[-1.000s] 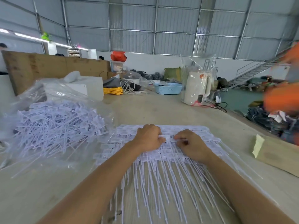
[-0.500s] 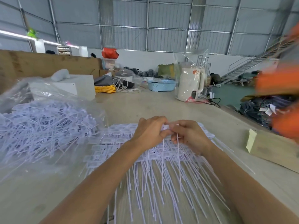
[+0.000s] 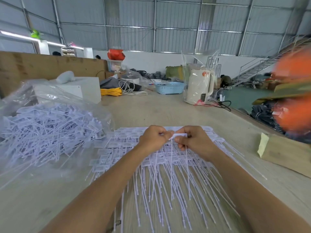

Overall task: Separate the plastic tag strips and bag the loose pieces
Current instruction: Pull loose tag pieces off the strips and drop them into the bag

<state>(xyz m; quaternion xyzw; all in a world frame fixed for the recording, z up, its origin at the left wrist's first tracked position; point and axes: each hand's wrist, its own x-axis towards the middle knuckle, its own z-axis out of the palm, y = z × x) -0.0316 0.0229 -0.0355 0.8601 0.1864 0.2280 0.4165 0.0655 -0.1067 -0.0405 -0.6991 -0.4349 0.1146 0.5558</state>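
Note:
A spread of white plastic tag strips (image 3: 168, 174) lies on the table in front of me, heads away from me and thin tails towards me. Above it, my left hand (image 3: 153, 137) and my right hand (image 3: 193, 140) pinch one short strip of joined tags (image 3: 180, 135) between them, its tails hanging down. To the left lies a clear plastic bag (image 3: 50, 125) holding a heap of loose tags.
A wooden block with a yellow pad (image 3: 286, 152) sits to the right. Farther back stand a white kettle in plastic wrap (image 3: 200, 86), a blue basket (image 3: 169, 87), a yellow cable coil (image 3: 111, 91) and a white box (image 3: 82, 89). A blurred orange shape (image 3: 294, 91) is at the right edge.
Both hands lifted off the spread with a short strip of tags pinched between them, and its tails now hang free. The view shifted slightly.

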